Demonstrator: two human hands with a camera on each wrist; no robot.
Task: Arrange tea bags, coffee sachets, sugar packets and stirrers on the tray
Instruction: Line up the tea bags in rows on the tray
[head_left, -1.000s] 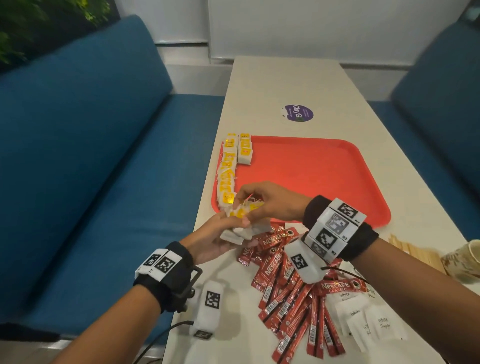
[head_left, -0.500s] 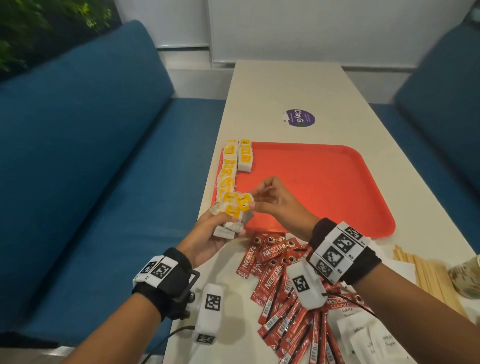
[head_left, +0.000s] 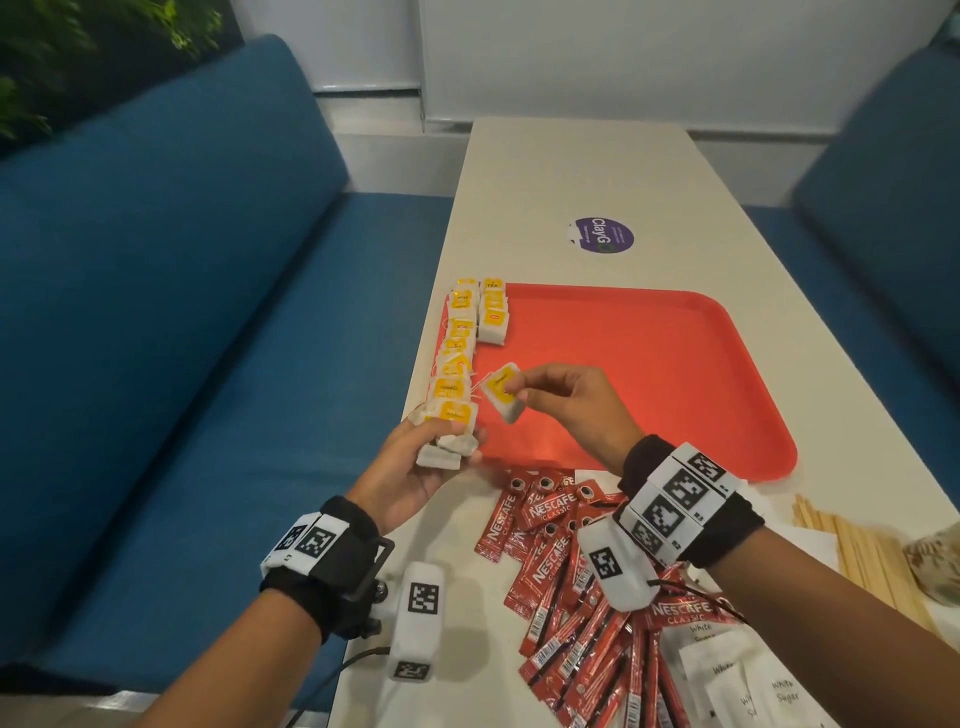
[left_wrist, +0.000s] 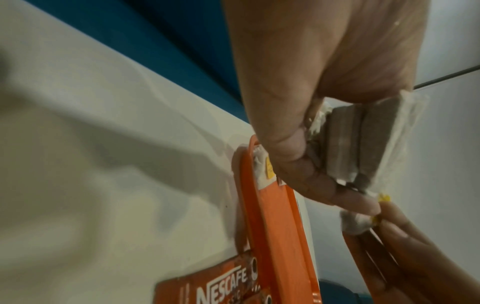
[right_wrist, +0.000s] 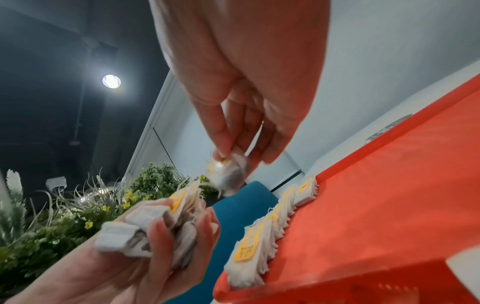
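My right hand (head_left: 511, 387) pinches one yellow-tagged tea bag (head_left: 501, 392) above the near left part of the red tray (head_left: 649, 364). In the right wrist view the same tea bag (right_wrist: 228, 172) hangs from my fingertips. My left hand (head_left: 441, 441) grips a bunch of tea bags (head_left: 449, 434) at the tray's near left corner; the left wrist view shows that bunch (left_wrist: 363, 142) between thumb and fingers. Two rows of tea bags (head_left: 467, 343) lie along the tray's left edge. Red coffee sachets (head_left: 571, 582), white sugar packets (head_left: 737, 680) and wooden stirrers (head_left: 862, 551) lie on the table near me.
The white table (head_left: 571, 171) is narrow, with blue benches (head_left: 156, 312) on both sides. A purple sticker (head_left: 602, 235) lies beyond the tray. A patterned cup (head_left: 935, 566) stands at the right edge beside the stirrers.
My right hand has pulled one tea bag away from the bunch in my left hand and lifted it forward over the tray. Both hands have moved toward the tray.
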